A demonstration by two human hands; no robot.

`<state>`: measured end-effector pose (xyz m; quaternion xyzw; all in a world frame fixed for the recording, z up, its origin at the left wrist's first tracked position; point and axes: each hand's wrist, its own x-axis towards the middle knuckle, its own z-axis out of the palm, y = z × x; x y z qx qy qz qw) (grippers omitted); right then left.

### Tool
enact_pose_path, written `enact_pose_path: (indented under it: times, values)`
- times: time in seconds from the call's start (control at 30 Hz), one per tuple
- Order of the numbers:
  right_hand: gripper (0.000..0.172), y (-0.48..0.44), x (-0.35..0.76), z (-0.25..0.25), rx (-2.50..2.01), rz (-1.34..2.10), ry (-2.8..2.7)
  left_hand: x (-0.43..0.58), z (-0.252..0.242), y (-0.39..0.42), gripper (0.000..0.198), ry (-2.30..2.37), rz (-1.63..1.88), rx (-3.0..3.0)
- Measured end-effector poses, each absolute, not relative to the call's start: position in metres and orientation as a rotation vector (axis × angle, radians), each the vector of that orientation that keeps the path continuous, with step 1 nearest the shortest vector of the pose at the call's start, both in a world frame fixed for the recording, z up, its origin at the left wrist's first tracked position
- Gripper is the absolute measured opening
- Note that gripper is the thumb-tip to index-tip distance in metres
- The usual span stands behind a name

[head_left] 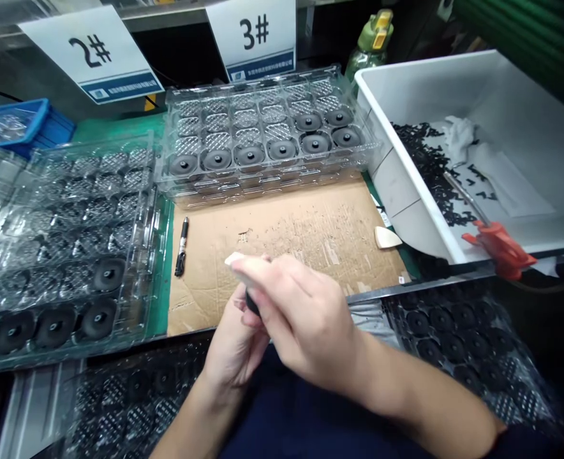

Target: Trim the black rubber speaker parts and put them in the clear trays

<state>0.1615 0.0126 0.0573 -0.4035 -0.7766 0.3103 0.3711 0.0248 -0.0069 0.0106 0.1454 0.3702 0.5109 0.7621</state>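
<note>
My left hand [238, 344] is curled around a small black part [252, 303], low over the front of the cardboard sheet. Most of that part is hidden by my fingers. Over it bends my right hand [305, 309], its fingers closed on a small white piece [235, 258] whose tip sticks out past the index finger; its kind cannot be made out. Behind my hands, a clear plastic tray [167, 182] holds black round parts [250, 153] with raised centres, along its front row and at its right end.
A pen [182, 245] lies left on the cardboard [301, 223]; a cream wedge-shaped piece [387, 238] lies right. Another clear tray [138, 255] stands left. The white bin [435, 210] at right holds small black pieces, with an orange-handled tool [499, 245] at its edge.
</note>
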Motion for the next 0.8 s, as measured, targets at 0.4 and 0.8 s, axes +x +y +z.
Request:
enact_pose_path:
  times: [0.4,0.8]
  values:
    - [0.032,0.008,0.167,0.062,-0.916,1.054,-2.056,0.014,0.015,-0.011,0.047,0.778,1.02,0.265]
    - [0.032,0.004,0.188,0.071,-1.319,0.607,-2.251,0.014,0.016,-0.007,0.048,0.75,0.913,0.282]
